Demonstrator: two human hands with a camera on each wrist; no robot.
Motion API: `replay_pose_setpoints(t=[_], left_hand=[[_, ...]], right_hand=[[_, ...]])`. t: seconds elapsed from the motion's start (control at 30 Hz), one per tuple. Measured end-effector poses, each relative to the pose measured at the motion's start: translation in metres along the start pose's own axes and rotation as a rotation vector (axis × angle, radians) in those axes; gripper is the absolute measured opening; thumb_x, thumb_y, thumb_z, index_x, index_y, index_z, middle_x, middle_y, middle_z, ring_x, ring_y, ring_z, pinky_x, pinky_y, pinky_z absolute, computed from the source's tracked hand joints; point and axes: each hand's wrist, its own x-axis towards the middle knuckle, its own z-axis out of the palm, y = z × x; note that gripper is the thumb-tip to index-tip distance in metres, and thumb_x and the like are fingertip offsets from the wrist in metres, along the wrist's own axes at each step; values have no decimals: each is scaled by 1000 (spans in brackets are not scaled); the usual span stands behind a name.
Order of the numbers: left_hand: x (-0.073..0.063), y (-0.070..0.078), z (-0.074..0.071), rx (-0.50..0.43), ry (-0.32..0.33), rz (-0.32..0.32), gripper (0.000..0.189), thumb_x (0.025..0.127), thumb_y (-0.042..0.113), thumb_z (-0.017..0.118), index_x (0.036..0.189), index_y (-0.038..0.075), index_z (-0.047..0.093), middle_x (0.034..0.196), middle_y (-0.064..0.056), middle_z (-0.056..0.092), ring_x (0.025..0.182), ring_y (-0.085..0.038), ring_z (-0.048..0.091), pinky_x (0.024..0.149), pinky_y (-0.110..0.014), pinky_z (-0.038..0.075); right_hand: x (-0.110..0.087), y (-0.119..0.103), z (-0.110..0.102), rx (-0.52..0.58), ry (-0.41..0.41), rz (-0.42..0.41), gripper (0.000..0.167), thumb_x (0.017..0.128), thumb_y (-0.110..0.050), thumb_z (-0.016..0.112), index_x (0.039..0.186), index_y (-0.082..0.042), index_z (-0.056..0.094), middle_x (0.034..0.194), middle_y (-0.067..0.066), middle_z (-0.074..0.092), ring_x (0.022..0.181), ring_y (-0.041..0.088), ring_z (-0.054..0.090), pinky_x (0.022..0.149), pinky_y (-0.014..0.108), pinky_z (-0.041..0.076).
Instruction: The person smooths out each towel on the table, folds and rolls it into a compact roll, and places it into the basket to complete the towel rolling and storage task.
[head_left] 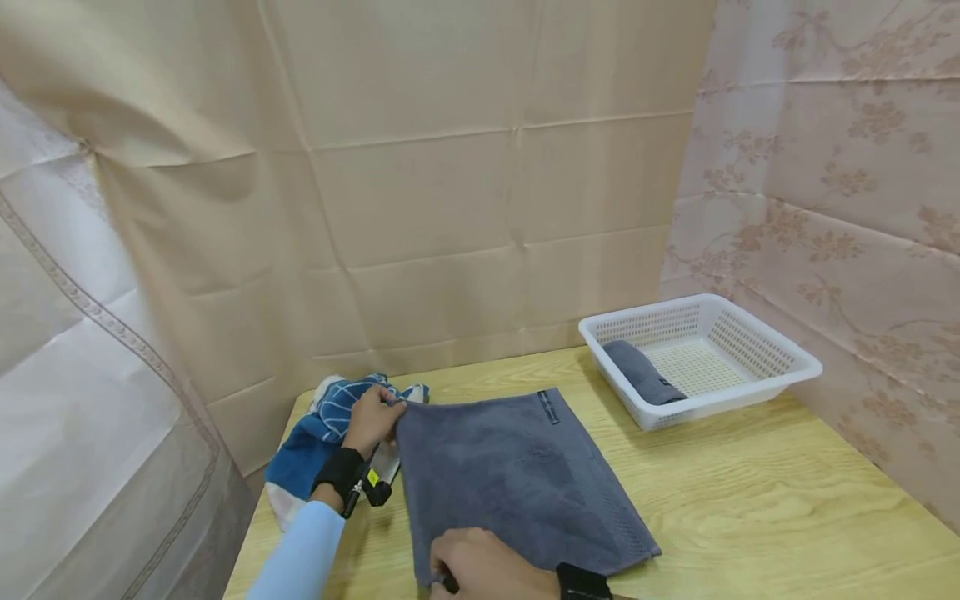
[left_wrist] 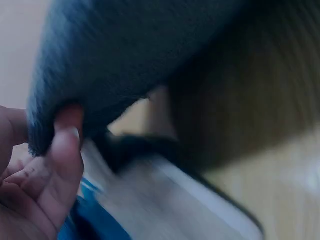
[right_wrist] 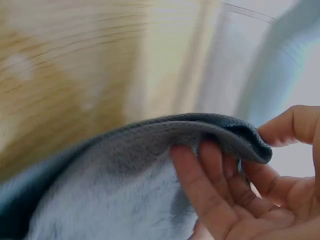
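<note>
A dark grey towel [head_left: 510, 475] is spread in front of me, with a small dark label strip near its far right corner. My left hand [head_left: 371, 423] pinches its far left corner; in the left wrist view, thumb and finger of that hand [left_wrist: 35, 185] close on the towel's edge [left_wrist: 115, 55]. At the near left corner, my right hand [head_left: 491, 567] grips the cloth. The right wrist view shows the towel [right_wrist: 115, 175] as folded layers, its edge between the thumb and fingers of the right hand [right_wrist: 250, 195].
A blue and white patterned cloth [head_left: 307, 446] lies crumpled behind the left hand. On the right of the wooden table [head_left: 750, 500] stands a white plastic basket [head_left: 742, 390] holding a rolled grey towel [head_left: 641, 371]. Beige curtain [head_left: 450, 208] hangs along the back.
</note>
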Motion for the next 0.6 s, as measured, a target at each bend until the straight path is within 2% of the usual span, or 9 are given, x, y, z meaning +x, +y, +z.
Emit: replay_pose_setpoints(t=[0.1,0.17,0.23,0.33,0.4,0.47,0.53,0.6], left_hand=[[3,18,7,-222,-34,-19,21,102,12,62,121,7,54,68,-12,62,48,-24,60,57,-54,57],[5,31,13,-360,-64,-1,21,104,12,61,124,7,56,73,-12,63,52,-23,61,62,-54,58],[7,46,20,-484,-98,19,21,105,14,60,125,6,58,80,-12,65,59,-23,64,64,-51,58],[11,69,34,-578,-152,55,25,106,18,61,126,3,57,92,-13,69,69,-23,71,63,-41,58],[15,84,46,-592,-190,80,29,107,22,61,128,4,55,100,-13,70,77,-25,74,64,-39,58],[19,97,60,-559,-235,118,32,107,25,60,130,5,54,107,-14,70,84,-26,75,70,-42,59],[22,106,76,-511,-301,159,35,106,27,61,134,7,52,117,-16,69,95,-29,74,79,-46,59],[22,109,94,-439,-402,191,45,106,28,62,143,10,47,133,-15,65,113,-31,69,93,-50,55]], right_hand=[[-23,-15,-36,196,41,97,11,94,-11,66,88,-19,64,74,-18,54,62,-5,48,57,17,45],[-42,-12,-61,264,58,92,11,95,-10,65,89,-19,62,73,-17,56,62,-4,49,59,17,44],[-62,-6,-85,346,51,109,10,98,-9,62,91,-16,61,76,-12,62,64,1,58,62,21,49],[-90,11,-115,454,47,159,6,101,-8,61,95,-9,59,80,1,69,73,16,71,68,32,58],[-109,23,-130,517,61,207,8,102,-7,60,95,-4,57,81,10,68,78,28,74,70,41,60],[-126,37,-139,538,86,267,10,101,-7,60,94,-2,56,79,13,65,78,34,74,68,44,60],[-141,52,-144,535,101,343,10,100,-7,59,93,-1,54,77,12,63,77,36,72,65,41,59],[-155,66,-144,460,104,424,11,99,-9,59,91,-3,54,73,8,61,70,28,68,58,32,53]])
